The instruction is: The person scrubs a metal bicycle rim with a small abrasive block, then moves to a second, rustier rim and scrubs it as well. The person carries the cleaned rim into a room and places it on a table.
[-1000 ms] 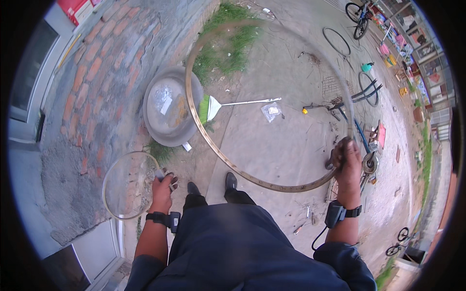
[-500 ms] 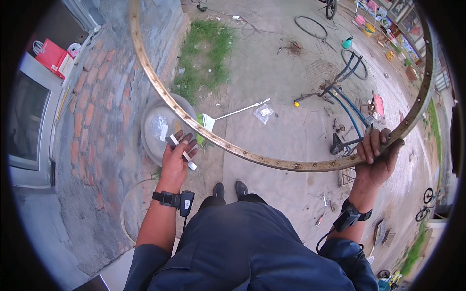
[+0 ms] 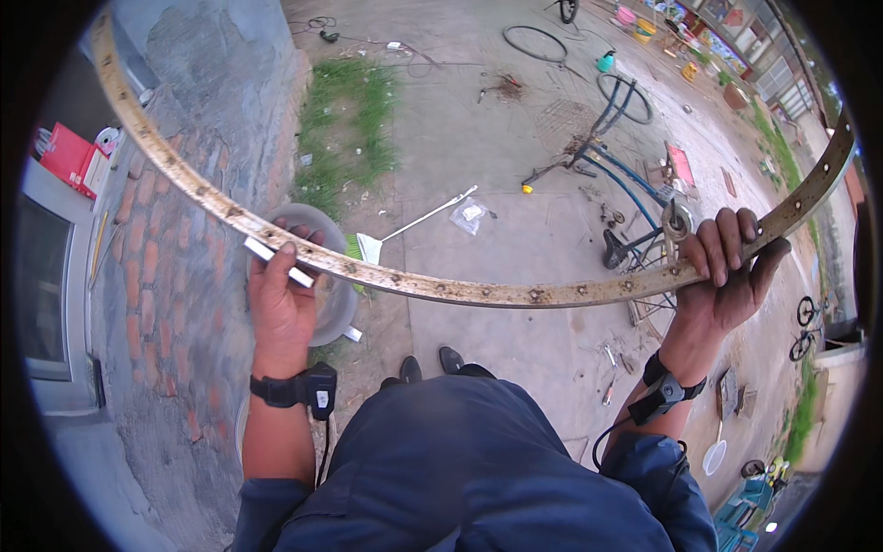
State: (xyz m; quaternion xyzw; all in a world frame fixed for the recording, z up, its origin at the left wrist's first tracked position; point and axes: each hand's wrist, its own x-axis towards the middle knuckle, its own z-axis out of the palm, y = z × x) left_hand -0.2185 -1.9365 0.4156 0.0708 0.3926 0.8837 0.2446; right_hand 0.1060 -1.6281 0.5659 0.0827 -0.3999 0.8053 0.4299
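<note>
A rusty bare bicycle wheel rim (image 3: 478,293) curves across the view in front of me, its upper part out of the picture. My right hand (image 3: 725,267) is closed round the rim at the right, fingers wrapped over it. On the left, my left hand (image 3: 283,299) holds a short white flat strip (image 3: 276,261) against the rim's near edge. The thumb lies over the strip, while the other fingers are partly hidden behind the rim. Below the left hand stands a grey round basin (image 3: 337,299), partly covered by hand and rim.
A blue bicycle frame (image 3: 630,189) lies on the concrete at the right, with loose tools (image 3: 608,394) nearer me. Ahead are a white-handled broom (image 3: 370,247), a clear plastic bag (image 3: 469,216) and a tyre (image 3: 535,43). A worn brick wall (image 3: 175,276) is at my left.
The rim has shifted left and tilted. My left hand has moved up and left, bringing the white strip onto the rim. My right hand still grips the rim.
</note>
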